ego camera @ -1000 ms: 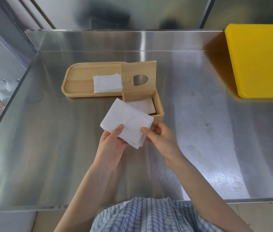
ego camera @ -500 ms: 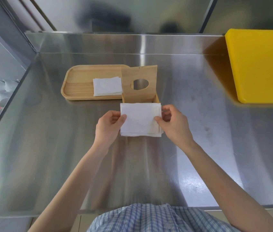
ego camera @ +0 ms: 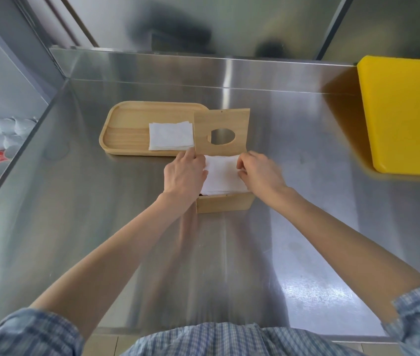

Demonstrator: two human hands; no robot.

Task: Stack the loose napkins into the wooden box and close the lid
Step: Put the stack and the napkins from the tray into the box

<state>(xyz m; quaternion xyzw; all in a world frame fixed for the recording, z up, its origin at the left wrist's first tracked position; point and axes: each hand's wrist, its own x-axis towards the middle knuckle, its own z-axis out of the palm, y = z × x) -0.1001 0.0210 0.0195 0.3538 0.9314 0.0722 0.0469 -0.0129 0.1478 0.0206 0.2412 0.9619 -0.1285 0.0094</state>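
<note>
Since half a sec ago we see the napkin stack gone from mid-air in front of the wooden box down into the box itself, w/ both hands following it forward. A full sec back the stack was fanned and tilted in the hands, nearer the body.

Left hand sits at the stack's left edge, fingers curled down over it; right hand sits at the right edge, fingertips pinching the paper's border. Both grip the napkin stack, pressed into the box opening. Stack top is level w/ or slightly above the box's front wall; we can't tell how deep it sits.

Lid stands upright at the box's far side, open, its oval hole facing us. Left of it, touching or just beside, lies the wooden tray w/ a second pile of napkins at its right end, next to the lid's edge.

All of it rests on the steel counter. Yellow cutting board lies far right, well apart from the box. Checked sleeves are rolled up at the elbows.
</note>
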